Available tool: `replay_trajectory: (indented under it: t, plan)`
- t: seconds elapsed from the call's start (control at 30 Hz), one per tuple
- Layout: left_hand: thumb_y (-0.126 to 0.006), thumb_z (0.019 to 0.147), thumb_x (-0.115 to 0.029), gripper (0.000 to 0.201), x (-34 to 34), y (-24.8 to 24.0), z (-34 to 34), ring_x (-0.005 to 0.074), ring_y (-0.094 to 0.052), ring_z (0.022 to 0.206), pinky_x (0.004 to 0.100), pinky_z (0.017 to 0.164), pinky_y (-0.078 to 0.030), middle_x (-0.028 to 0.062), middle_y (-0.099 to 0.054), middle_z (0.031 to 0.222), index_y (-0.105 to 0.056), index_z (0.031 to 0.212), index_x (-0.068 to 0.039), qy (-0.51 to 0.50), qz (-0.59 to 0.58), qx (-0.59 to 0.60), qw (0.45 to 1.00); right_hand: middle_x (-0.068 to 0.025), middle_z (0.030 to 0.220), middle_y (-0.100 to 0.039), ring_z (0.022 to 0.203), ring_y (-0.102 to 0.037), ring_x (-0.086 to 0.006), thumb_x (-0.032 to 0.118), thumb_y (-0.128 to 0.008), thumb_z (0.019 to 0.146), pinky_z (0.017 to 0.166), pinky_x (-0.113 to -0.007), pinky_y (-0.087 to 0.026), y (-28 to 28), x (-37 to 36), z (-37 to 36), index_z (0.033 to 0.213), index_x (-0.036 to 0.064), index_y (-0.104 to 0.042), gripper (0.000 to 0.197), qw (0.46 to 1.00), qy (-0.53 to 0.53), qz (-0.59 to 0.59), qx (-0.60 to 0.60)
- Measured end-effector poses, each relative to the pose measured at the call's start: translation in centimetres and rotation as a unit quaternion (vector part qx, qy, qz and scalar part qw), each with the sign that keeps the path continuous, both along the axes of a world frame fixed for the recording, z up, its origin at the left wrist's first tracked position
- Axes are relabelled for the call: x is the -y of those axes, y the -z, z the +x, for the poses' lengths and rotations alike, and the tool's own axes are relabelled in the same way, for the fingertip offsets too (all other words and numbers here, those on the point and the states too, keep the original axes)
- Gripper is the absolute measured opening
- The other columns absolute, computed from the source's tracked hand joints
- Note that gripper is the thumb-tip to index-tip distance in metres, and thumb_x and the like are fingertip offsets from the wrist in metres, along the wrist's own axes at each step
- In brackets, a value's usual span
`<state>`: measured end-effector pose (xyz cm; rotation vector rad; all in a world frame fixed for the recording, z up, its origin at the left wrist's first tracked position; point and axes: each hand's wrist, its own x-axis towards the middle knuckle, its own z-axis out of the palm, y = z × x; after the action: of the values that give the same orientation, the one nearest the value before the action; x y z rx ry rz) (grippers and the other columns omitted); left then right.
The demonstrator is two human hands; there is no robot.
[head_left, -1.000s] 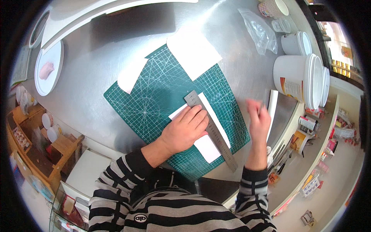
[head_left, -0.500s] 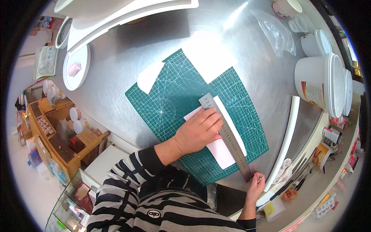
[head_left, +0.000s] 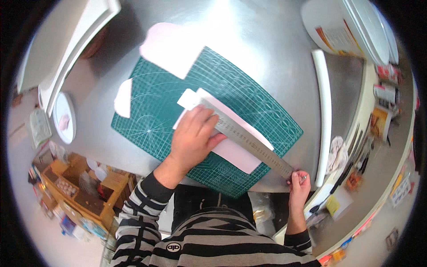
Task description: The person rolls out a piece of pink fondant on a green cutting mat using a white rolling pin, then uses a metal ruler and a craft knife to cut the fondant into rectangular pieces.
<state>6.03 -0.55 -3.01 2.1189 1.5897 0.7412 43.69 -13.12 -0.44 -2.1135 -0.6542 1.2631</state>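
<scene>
A brushed steel worktable carried a green gridded cutting mat, laid flat so that its surface, not the metal, would take any blade. On the mat lay a white sheet of paper, and across that sheet ran a long steel ruler, set on a slant from upper left to lower right.

The person's left hand pressed palm-down with fingers spread over the ruler's upper half, apparently to pin both ruler and paper against sliding; it was flattened open, clasping nothing. Loose white paper offcuts lay beyond that hand, partly off the mat's far edge.

At the ruler's lower tip, off the mat's near corner, the right hand was curled closed around a slim tool, probably a craft knife or pen, though too little showed to tell which. Its tip sat just beside the ruler's end, seemingly where a stroke along the edge would finish.
</scene>
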Motion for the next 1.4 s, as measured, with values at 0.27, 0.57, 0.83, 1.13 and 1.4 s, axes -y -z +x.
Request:
replay_trajectory:
  t: [0.27,0.57,0.83,1.13,1.4]
  plan:
    - [-0.088,0.076,-0.023,0.051,0.2,0.5,0.1,0.0405,-0.059,0.124,0.0493,0.106,-0.048,0.0162,-0.065,0.128,-0.068,0.118,-0.002,0.010,0.037,-0.071,0.997,-0.0008,0.095,-0.065,0.080,-0.062,-0.0080,0.013,-0.072,0.099,0.071,-0.025,-0.054,0.5,0.7,-0.2,0.110,0.0035,-0.060,0.018,0.998,0.050,0.007,-0.044]
    - [-0.088,0.078,-0.025,0.054,0.2,0.5,0.0,0.0386,-0.056,0.128,0.0492,0.108,-0.046,0.0149,-0.064,0.132,-0.068,0.123,-0.003,0.026,0.044,-0.104,0.993,0.0014,0.093,-0.066,0.080,-0.063,-0.0068,0.012,-0.073,0.098,0.072,-0.024,-0.055,0.2,0.2,-0.3,0.108,0.0042,-0.062,0.017,0.998,0.034,0.001,-0.049]
    - [-0.089,0.076,-0.023,0.053,0.3,0.6,-0.1,0.0387,-0.056,0.128,0.0490,0.107,-0.047,0.0146,-0.064,0.131,-0.069,0.121,-0.003,0.025,0.042,-0.094,0.994,0.0011,0.091,-0.066,0.077,-0.063,-0.0063,0.012,-0.073,0.098,0.072,-0.024,-0.055,0.1,-0.2,-0.6,0.106,0.0038,-0.061,0.016,0.997,0.053,0.006,-0.051]
    - [-0.090,0.074,-0.021,0.051,0.1,0.4,0.2,0.0394,-0.058,0.124,0.0481,0.103,-0.050,0.0150,-0.066,0.126,-0.070,0.117,-0.002,0.013,0.050,-0.073,0.996,0.0028,0.088,-0.061,0.075,-0.054,-0.0050,0.013,-0.074,0.098,0.067,-0.022,-0.046,-0.5,-0.5,0.5,0.109,0.0020,-0.062,0.020,0.996,-0.028,0.040,0.079]
    - [-0.089,0.071,-0.020,0.050,-0.1,-0.1,0.2,0.0390,-0.062,0.119,0.0466,0.099,-0.054,0.0150,-0.067,0.122,-0.070,0.113,-0.002,0.005,0.043,-0.048,0.998,-0.0119,0.107,-0.062,0.095,-0.061,-0.0167,0.009,-0.052,0.107,0.082,-0.029,-0.051,-5.3,-7.2,-2.6,0.136,-0.0051,-0.059,0.033,0.907,-0.338,0.156,0.195]
